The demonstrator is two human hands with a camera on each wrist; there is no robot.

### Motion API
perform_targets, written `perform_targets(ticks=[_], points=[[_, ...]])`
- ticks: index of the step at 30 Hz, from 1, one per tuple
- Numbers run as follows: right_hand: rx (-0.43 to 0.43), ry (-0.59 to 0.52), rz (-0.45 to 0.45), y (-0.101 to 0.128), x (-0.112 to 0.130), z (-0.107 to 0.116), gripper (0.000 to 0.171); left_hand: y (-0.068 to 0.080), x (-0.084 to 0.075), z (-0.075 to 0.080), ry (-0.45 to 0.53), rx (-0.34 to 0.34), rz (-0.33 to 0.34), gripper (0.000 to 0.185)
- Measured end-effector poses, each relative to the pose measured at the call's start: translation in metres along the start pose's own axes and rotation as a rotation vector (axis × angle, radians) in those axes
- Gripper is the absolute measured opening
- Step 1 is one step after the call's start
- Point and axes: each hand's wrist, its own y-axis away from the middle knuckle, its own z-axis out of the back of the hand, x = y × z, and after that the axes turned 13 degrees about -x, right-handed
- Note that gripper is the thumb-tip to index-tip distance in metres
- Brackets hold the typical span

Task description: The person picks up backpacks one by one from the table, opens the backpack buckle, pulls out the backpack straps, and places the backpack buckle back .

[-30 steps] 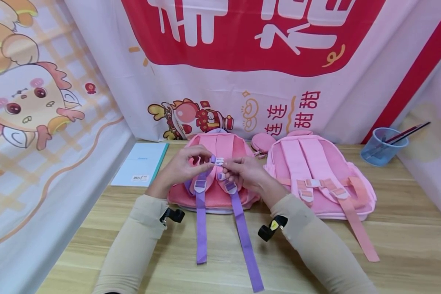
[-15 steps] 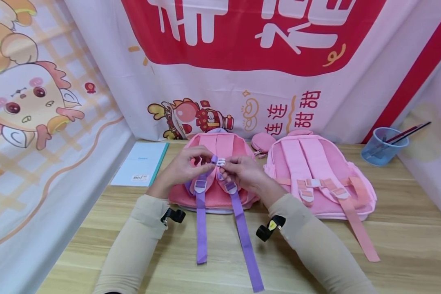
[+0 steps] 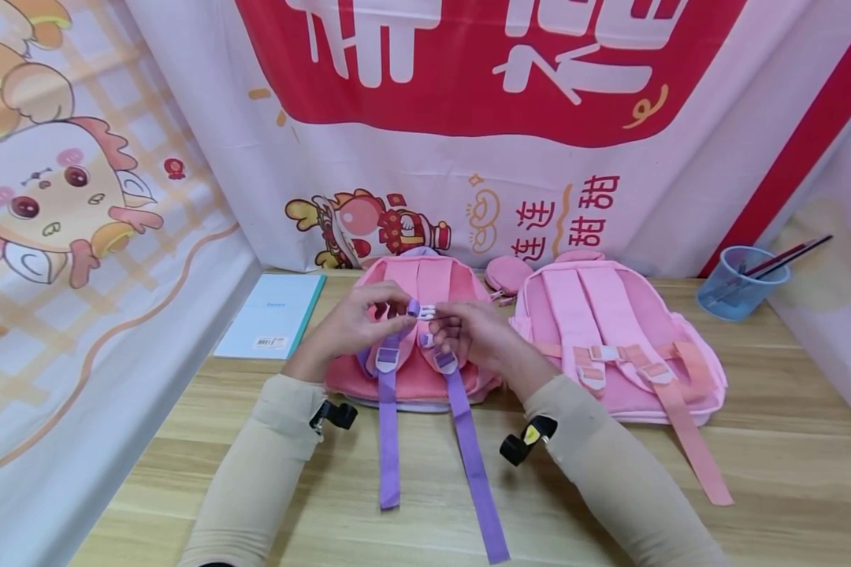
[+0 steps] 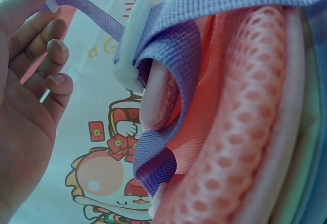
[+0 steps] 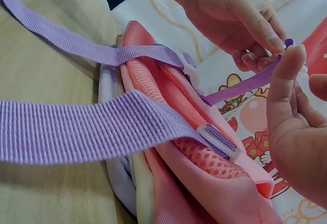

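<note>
A pink backpack [image 3: 414, 378] with purple straps [image 3: 471, 457] lies back-up on the wooden table [image 3: 787, 457]. Both hands meet over its shoulder straps at a small white chest buckle [image 3: 423, 312]. My left hand [image 3: 400, 316] pinches the buckle's left side and its short purple strap [image 4: 87, 12]. My right hand [image 3: 438, 321] pinches the right side, thumb and forefinger on the strap end [image 5: 287, 43]. In the right wrist view a white strap slider [image 5: 218, 140] sits on the mesh shoulder pad [image 5: 204, 157]. The left wrist view shows another white slider [image 4: 132, 55] beside the curled fingers [image 4: 51, 55].
A second pink backpack [image 3: 613, 339] with pink straps lies to the right. A small pink pouch [image 3: 507, 273] sits behind them, a pale blue notebook [image 3: 273, 315] at the left, and a blue pen cup [image 3: 741, 282] at the far right. Printed cloth [image 3: 113, 236] walls the table's back and sides.
Both hands stay on the chest buckle. The right hand has shifted only slightly; the backpack and straps lie as before.
</note>
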Motion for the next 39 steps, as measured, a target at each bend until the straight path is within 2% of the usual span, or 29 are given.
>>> perform_targets(ticks=[9,15,22,31,39], points=[[-0.081,0.145,0.037,0.004,0.005,-0.002,0.024,-0.002,-0.005,-0.003,-0.053,0.031,0.018,0.017],[-0.137,0.191,0.051,0.006,0.008,-0.005,0.022,-0.003,-0.005,-0.003,-0.042,0.071,0.069,0.023],[-0.128,0.215,0.085,0.007,0.009,-0.006,0.021,-0.004,0.003,-0.006,-0.020,0.134,0.080,0.023],[-0.140,0.248,0.121,0.010,0.010,-0.008,0.019,-0.010,0.008,-0.016,0.042,0.133,0.108,0.010],[-0.127,0.263,0.129,0.017,0.015,-0.003,0.020,-0.012,0.011,-0.021,-0.002,0.144,0.131,0.010]])
